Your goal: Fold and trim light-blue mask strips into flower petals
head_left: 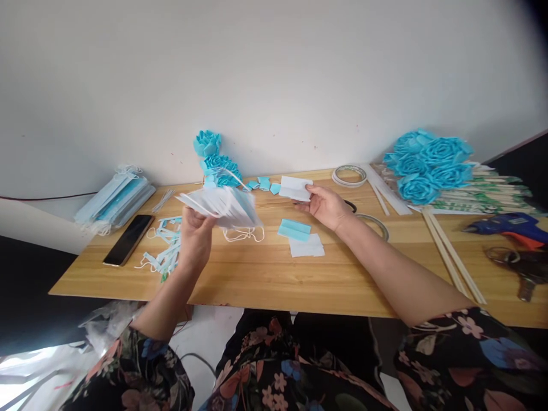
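My left hand (197, 231) grips a fanned bundle of white and pale blue sheets (225, 206), blurred, with white ear loops hanging below. My right hand (323, 204) pinches a small white sheet (295, 188) by its right edge, above the table. Between my arms, a blue pleated piece (294, 229) lies partly over a white piece (307, 245). Small cut blue pieces (264, 184) lie in a row behind. Blue paper-like flowers (222, 168) stand near the wall, partly behind the bundle. Cut strips with loops (166, 245) lie beside my left wrist.
On the wooden table (265, 285), a stack of masks (115, 200) and a phone (128, 240) are at left. At right are tape rolls (349, 176), blue flowers (430, 162), wrapped sticks (492, 191), bare sticks (454, 257), a blue glue gun (509, 225) and dark scissors-like tools (524, 268).
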Action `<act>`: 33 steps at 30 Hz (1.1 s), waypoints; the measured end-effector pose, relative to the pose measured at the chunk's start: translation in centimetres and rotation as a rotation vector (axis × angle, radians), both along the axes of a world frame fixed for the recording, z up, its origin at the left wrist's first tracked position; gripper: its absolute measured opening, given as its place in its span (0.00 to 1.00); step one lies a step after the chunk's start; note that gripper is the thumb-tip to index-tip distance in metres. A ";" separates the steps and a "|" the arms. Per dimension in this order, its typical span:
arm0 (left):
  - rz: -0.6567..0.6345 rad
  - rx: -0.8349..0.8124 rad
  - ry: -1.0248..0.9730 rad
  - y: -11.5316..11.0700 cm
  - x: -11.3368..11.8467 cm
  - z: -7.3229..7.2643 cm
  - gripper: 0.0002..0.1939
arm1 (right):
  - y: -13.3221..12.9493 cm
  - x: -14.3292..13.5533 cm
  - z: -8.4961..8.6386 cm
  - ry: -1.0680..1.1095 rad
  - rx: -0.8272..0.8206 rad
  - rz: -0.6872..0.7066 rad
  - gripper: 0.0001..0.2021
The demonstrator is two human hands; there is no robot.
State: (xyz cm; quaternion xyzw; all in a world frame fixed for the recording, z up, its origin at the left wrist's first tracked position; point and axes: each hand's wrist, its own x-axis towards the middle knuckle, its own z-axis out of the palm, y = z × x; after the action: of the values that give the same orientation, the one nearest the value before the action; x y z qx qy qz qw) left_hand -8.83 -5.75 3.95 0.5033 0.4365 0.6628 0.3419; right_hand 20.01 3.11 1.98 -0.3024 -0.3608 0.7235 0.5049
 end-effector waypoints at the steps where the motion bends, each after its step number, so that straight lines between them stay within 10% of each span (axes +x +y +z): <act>1: -0.040 -0.072 -0.001 0.1 0.1 -0.9 0.20 | 0.0 0.0 0.0 -0.004 -0.001 0.001 0.06; 5: -0.037 -0.243 0.035 0.4 -0.1 -2.3 0.15 | 0.0 0.0 -0.1 -0.011 0.012 0.011 0.06; 12: -0.067 -0.228 0.031 0.6 -2.8 1.9 0.22 | -0.1 0.0 0.0 -0.001 0.002 -0.001 0.07; 18: -0.081 -0.629 0.395 0.4 -5.8 -1.0 0.34 | -0.1 0.0 -0.1 0.005 0.016 0.009 0.05; 23: 0.266 -0.142 1.016 -0.5 -4.3 -0.1 0.26 | -0.4 -0.2 0.0 -0.036 0.108 0.014 0.07; 33: -0.527 -0.285 0.538 2.4 6.5 2.4 0.27 | -1.5 -0.7 0.7 -0.152 0.314 0.026 0.12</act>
State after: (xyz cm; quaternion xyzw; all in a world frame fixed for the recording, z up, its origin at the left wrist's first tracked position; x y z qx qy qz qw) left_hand -2.32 -3.33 6.38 0.7010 0.4539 0.3298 0.4403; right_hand 19.33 1.56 2.65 -0.2692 -0.5103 0.6398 0.5078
